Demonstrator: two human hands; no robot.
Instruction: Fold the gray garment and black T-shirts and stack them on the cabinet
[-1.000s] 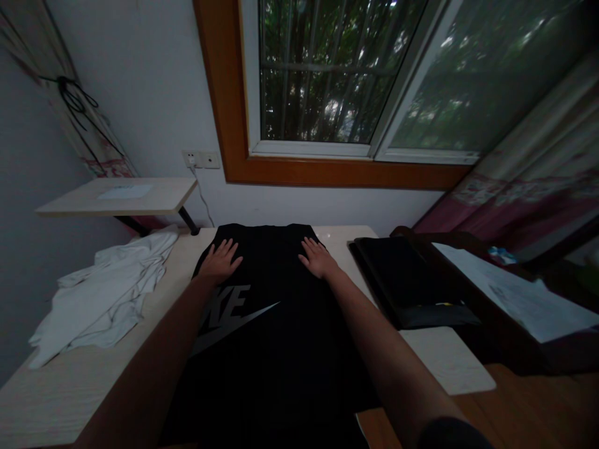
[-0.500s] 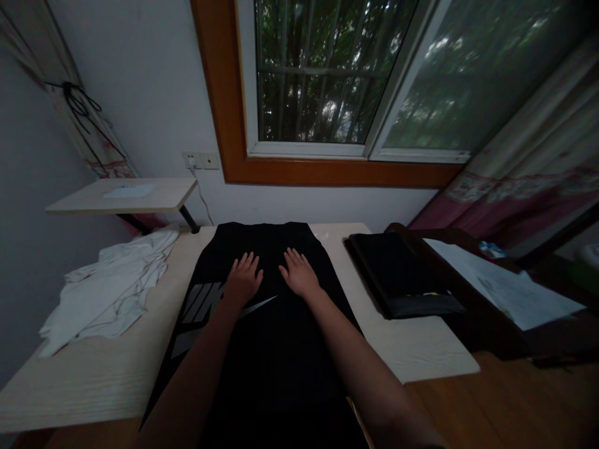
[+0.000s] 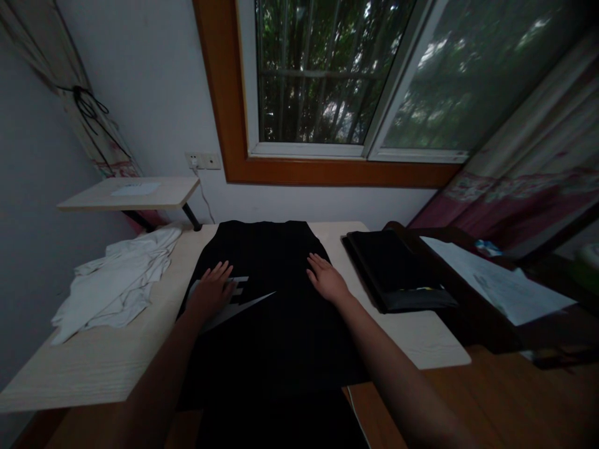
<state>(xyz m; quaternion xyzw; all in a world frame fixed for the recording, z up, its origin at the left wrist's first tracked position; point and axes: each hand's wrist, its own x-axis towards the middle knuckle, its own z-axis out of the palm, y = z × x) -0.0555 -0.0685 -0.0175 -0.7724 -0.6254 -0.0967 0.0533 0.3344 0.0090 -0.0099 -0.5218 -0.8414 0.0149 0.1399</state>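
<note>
A black sleeveless shirt (image 3: 278, 340) with grey letters and a grey swoosh lies spread on the pale table (image 3: 79, 374). My left hand (image 3: 213, 292) rests flat on its left part, palm down over some of the letters, with the fingers stretched out. Close to the shirt's right edge, my right hand (image 3: 329, 282) lies open on the cloth, fingers pointing away from me. Neither hand grips anything.
A crumpled white cloth (image 3: 121, 280) lies at the left, near a small raised shelf (image 3: 173, 190) on black legs. On the right are folded black items (image 3: 393, 265) and a dark piece of furniture with a white sheet (image 3: 491, 277). A window (image 3: 322, 81) is behind.
My hands have moved apart across the shirt: the left one leftward over the letters, the right one toward the right edge. More of the swoosh now shows between them.
</note>
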